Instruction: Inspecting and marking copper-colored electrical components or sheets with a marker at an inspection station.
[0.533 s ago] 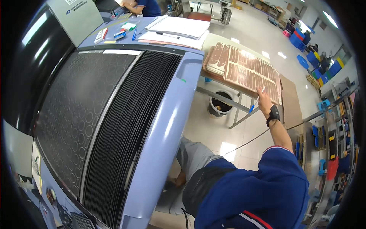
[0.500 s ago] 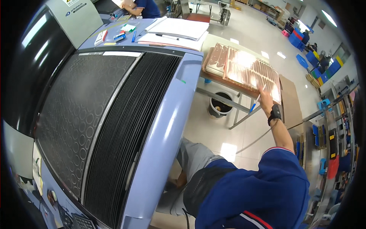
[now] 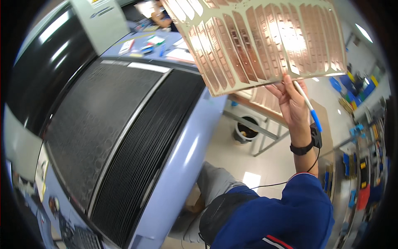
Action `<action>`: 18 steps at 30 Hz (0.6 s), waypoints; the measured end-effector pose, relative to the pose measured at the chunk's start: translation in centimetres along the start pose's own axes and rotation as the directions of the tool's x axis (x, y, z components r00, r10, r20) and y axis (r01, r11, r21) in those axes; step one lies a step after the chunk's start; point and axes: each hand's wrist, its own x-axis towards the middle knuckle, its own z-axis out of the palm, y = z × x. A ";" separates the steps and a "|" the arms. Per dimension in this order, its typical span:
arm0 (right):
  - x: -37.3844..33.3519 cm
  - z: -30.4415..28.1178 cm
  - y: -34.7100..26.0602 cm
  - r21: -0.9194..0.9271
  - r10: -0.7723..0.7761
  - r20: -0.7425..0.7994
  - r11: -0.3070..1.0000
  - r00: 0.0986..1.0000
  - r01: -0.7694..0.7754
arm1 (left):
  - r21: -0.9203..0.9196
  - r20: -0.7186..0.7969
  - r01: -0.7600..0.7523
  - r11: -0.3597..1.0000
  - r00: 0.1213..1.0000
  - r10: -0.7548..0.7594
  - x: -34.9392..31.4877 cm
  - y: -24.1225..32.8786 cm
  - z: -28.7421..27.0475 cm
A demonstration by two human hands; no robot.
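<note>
My right hand (image 3: 292,101) is closed on the near edge of a copper-patterned circuit board panel (image 3: 265,45), thumb on its upper face. The panel is lifted and tilted, its far part cut off by the picture's top edge. A white and blue pen (image 3: 307,105) is also tucked in this hand, pointing back along the wrist. Below the panel, more copper panels (image 3: 265,98) lie on a side table, mostly hidden. My left hand (image 3: 195,205) shows only as a dim patch of skin low beside the machine, near my grey trousers; its fingers cannot be made out.
A large machine with a dark flat bed (image 3: 95,112), black ribbed bellows (image 3: 145,141) and a lilac rim (image 3: 182,153) fills the left. Papers and pens lie on its far ledge (image 3: 120,50). A black bin (image 3: 246,130) stands under the side table. Another person (image 3: 163,20) works beyond.
My right hand has taken hold of the top panel and raised it off the stack, up and toward the machine. The pen came along in the hand.
</note>
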 end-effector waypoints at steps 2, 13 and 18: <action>-0.8 3.3 1.0 0.189 0.065 0.140 0.978 0.988 -0.091 | -0.022 0.027 0.077 0.997 0.997 -0.076 -0.5 0.2 -0.2; -1.7 17.0 7.3 0.249 0.227 0.448 0.897 0.865 -0.365 | 0.043 -0.108 0.163 0.986 0.982 -0.158 -3.6 -3.9 3.2; 0.5 26.5 8.9 0.215 -0.218 0.030 0.954 0.975 0.207 | 0.038 -0.148 0.165 0.986 0.976 -0.158 -3.4 -3.6 2.1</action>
